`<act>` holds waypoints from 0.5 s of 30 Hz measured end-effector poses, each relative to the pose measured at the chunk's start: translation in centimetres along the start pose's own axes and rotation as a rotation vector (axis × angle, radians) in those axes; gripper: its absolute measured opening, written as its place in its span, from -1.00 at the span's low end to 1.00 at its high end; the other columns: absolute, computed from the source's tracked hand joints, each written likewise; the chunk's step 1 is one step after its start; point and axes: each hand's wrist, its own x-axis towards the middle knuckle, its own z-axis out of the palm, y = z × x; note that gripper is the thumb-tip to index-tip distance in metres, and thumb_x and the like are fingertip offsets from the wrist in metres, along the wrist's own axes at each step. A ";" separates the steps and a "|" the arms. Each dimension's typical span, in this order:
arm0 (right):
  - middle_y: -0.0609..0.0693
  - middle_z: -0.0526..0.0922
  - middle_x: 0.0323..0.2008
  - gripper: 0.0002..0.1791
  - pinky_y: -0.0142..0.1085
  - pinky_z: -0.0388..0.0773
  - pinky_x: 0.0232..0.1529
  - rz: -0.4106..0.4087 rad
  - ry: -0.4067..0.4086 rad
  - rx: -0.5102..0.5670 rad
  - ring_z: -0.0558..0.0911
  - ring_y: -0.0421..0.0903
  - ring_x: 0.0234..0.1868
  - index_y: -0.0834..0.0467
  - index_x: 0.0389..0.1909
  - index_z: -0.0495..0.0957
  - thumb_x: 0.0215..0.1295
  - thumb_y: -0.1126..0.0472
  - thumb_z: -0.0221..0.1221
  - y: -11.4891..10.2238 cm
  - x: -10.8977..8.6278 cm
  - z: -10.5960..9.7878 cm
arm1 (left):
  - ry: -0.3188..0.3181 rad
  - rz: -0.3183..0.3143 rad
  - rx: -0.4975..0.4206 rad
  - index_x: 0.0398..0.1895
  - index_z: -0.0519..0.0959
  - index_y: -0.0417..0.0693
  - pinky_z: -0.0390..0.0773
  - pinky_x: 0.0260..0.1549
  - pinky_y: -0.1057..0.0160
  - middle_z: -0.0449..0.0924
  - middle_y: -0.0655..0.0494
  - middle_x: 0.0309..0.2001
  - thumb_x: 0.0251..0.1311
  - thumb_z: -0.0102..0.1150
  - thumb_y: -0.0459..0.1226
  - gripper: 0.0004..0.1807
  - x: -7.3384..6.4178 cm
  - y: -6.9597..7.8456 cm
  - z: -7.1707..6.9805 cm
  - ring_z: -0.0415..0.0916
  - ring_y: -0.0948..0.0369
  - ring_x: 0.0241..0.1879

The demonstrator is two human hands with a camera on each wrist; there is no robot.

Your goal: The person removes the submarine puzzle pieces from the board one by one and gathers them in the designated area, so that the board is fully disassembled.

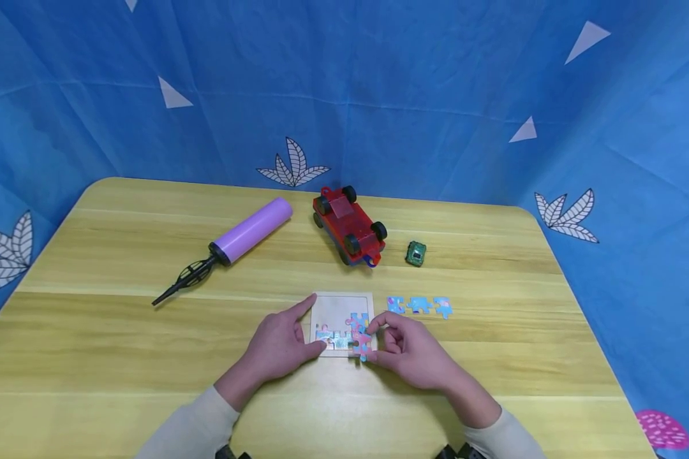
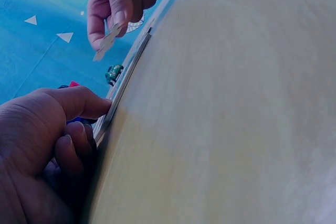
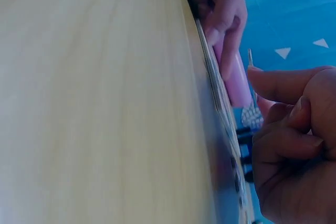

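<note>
A small square puzzle tray lies in the middle of the table with a few joined jigsaw pieces along its near side. My left hand rests at the tray's left side, index finger straight at the far corner and thumb on the near part. In the left wrist view that thumb presses the tray's edge. Between thumb and index finger my right hand pinches a pink and blue jigsaw piece. The left wrist view shows this piece tilted and raised above the tray.
Three loose jigsaw pieces lie in a row right of the tray. Behind it are an upturned red toy car and a small green toy car. A purple hand pump lies at the back left. A blue patterned cloth hangs behind.
</note>
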 end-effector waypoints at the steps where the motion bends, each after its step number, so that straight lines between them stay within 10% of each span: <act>1: -0.18 0.23 -0.67 -0.69 -0.33 0.37 -0.41 0.004 0.005 -0.003 0.25 -0.26 -0.65 0.01 -0.09 0.55 0.21 0.21 0.42 0.2 -0.2 -0.2 | 0.001 -0.002 -0.001 0.50 0.29 -0.02 0.39 -0.62 0.22 0.44 0.23 -0.69 0.01 0.52 -0.13 -0.05 0.0 0.0 0.0 0.36 0.25 -0.72; 15: -0.18 0.22 -0.66 -0.73 -0.34 0.35 -0.39 0.019 0.091 -0.057 0.21 -0.28 -0.64 0.01 -0.12 0.56 0.22 0.22 0.41 2.7 -2.1 -3.1 | 0.007 -0.009 0.001 0.50 0.30 -0.02 0.39 -0.62 0.22 0.44 0.23 -0.68 0.00 0.53 -0.13 -0.05 0.0 0.0 0.1 0.36 0.25 -0.72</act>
